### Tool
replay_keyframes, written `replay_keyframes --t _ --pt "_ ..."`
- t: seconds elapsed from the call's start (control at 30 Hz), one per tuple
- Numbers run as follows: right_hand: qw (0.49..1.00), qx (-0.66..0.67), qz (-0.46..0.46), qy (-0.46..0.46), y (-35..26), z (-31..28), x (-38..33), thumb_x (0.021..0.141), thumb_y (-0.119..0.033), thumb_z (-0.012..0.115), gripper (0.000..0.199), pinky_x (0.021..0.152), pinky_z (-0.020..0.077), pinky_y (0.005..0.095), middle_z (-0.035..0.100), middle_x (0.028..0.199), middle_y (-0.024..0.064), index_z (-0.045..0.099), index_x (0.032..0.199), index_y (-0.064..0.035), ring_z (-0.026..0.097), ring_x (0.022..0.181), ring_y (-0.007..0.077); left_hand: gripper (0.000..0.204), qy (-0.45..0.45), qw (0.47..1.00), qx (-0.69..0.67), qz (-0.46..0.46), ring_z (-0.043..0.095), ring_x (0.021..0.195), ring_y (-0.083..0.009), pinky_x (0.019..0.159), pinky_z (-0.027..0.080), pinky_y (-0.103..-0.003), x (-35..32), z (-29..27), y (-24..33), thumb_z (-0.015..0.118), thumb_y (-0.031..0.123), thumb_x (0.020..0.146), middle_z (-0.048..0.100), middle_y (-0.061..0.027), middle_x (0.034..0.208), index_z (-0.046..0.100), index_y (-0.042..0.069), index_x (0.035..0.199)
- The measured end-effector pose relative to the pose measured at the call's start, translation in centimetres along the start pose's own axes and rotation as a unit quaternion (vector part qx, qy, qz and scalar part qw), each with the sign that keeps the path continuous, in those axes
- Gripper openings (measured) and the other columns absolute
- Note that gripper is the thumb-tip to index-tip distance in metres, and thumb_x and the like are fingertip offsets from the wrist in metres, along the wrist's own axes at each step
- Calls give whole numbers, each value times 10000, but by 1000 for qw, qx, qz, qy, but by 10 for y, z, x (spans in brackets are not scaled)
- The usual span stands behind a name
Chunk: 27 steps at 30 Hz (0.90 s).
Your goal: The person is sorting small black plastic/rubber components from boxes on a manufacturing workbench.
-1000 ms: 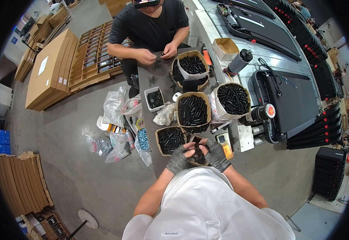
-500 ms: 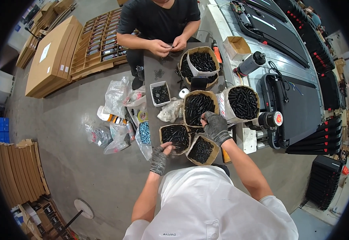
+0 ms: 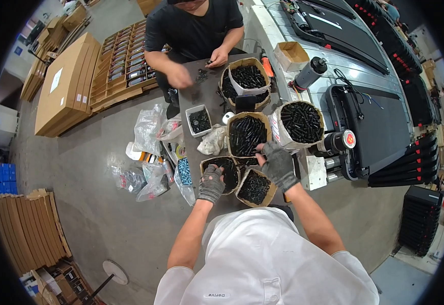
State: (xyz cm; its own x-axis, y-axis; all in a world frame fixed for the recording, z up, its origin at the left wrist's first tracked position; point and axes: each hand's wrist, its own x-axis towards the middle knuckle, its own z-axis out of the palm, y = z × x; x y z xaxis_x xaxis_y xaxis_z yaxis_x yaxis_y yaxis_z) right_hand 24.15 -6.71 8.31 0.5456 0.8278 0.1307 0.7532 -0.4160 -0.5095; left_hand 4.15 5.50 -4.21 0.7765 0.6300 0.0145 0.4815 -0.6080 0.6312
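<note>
My left hand [image 3: 212, 183], in a grey fingerless glove, reaches over the near-left carton [image 3: 202, 168] of thin black screw-like parts, its fingers bent and apart among them. The right hand [image 3: 279, 165], gloved alike, hovers by the near-right corner of the middle carton, which holds black cylindrical parts [image 3: 248, 133]. Its thumb and forefinger are apart, and nothing shows between them. Close to my body is a carton of small black pieces [image 3: 254, 188]. A larger carton of black cylindrical parts [image 3: 302, 122] stands right of the middle one.
Across the table [image 3: 194, 96], a co-worker in black [image 3: 194, 30] handles small black parts. A white box [image 3: 198, 121] and crumpled cloth [image 3: 212, 141] lie left of centre. Plastic bags [image 3: 150, 127] are on the left. Treadmill-like units [image 3: 379, 127] line the right side.
My left hand has moved forward into the near-left carton. The right thumb and forefinger have spread apart. The co-worker's hands have separated, one blurred over the small parts.
</note>
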Motion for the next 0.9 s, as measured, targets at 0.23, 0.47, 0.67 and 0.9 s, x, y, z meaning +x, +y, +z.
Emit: replay_keyframes --t 0.23,0.47,0.67,0.9 --pt "988 124 67 -55 25 21 -99 817 -152 663 125 675 509 369 649 866 117 637 917 -80 639 773 304 257 -46 992 105 57 577 1017 -352 859 481 -429 15 19 -20 647 49 730 576 -168 1086 676 67 985" --pt "969 179 114 -123 38 50 -137 830 -176 654 158 720 506 374 667 872 134 652 938 -62 646 823 312 174 -63 994 56 71 601 949 -342 825 493 -414 10 14 -23 651 65 754 590 -142 1032 668 56 927" --pt "958 197 139 -153 35 51 -128 830 -194 632 170 749 507 371 668 900 135 644 942 -67 647 844 306 306 -56 994 89 10 577 1046 -356 885 482 -436 11 14 -3 675 123 743 559 -174 1142 630 38 1034" --pt "958 230 116 -129 54 57 -153 853 -190 619 182 744 499 372 665 878 157 629 944 -33 643 831 319 337 -89 984 133 -82 561 1068 -388 905 470 -455 18 17 0 664 150 747 540 -221 1171 618 25 1056"
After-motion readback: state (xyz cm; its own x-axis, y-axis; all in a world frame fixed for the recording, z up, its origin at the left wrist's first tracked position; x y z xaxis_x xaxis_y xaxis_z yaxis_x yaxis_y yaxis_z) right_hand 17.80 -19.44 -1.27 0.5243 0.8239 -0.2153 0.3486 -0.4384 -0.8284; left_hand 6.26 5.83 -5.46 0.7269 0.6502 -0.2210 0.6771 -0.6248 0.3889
